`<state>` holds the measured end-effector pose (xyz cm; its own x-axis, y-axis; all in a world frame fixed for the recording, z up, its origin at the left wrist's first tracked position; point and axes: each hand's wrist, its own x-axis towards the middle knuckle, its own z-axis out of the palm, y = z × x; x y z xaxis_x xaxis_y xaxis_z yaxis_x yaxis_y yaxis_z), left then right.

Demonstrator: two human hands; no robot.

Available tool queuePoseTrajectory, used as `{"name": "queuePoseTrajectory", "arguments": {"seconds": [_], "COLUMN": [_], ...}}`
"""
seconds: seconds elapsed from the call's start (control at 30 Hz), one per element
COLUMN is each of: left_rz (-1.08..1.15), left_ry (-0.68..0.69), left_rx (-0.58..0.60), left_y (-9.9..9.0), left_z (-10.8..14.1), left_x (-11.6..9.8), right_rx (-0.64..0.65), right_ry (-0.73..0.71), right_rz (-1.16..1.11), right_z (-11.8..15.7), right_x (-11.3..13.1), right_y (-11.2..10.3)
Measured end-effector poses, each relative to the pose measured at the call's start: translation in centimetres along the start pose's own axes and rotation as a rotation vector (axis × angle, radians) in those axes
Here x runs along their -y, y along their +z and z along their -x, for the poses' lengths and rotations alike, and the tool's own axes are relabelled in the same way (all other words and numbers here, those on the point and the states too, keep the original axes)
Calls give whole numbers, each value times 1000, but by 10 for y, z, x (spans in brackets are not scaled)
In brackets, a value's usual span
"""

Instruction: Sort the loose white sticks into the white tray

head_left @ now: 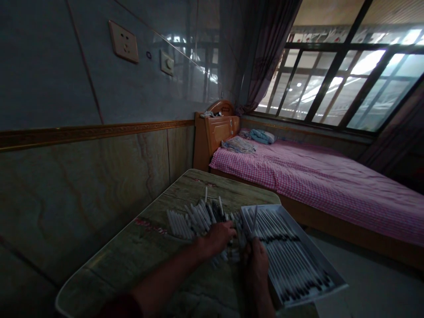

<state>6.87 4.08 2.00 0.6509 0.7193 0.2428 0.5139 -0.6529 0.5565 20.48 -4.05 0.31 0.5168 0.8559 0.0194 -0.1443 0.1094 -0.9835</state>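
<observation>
A loose heap of white pens, some with dark ends, lies on the table. My left hand is over the right side of this heap, fingers curled down among the pens; what they grip, if anything, is hidden. Closed around a slim pale pen, my right hand holds it roughly upright at the left edge of a white tray. Inside the tray, rows of pens lie side by side, with dark parts lined up across the middle and near end.
The stone-patterned table stands against a tiled wall. Beyond it is a bed with a pink checked cover and a wooden headboard. Tiled floor shows on the right.
</observation>
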Motion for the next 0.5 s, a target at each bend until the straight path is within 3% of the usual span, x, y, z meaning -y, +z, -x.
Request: {"name": "queuePoseTrajectory", "arguments": {"seconds": [0.2,0.4,0.43,0.5], "left_rz": [-16,4,23,212], "left_ry": [49,83,81,-4], "left_rx": [51,76,58,-113], "left_y": [7,-2,-4,-10], "left_z": [-26,-17,-12,2], "left_x": [8,3,2,0], "right_rx": [22,61,78,106], "right_ry": [140,171,160,128], "right_rz": [-134,-183,-181,-163], "right_z": [0,2,3,4], "right_x": [0,0,0,-1], "right_y": [6,12,14,16]}}
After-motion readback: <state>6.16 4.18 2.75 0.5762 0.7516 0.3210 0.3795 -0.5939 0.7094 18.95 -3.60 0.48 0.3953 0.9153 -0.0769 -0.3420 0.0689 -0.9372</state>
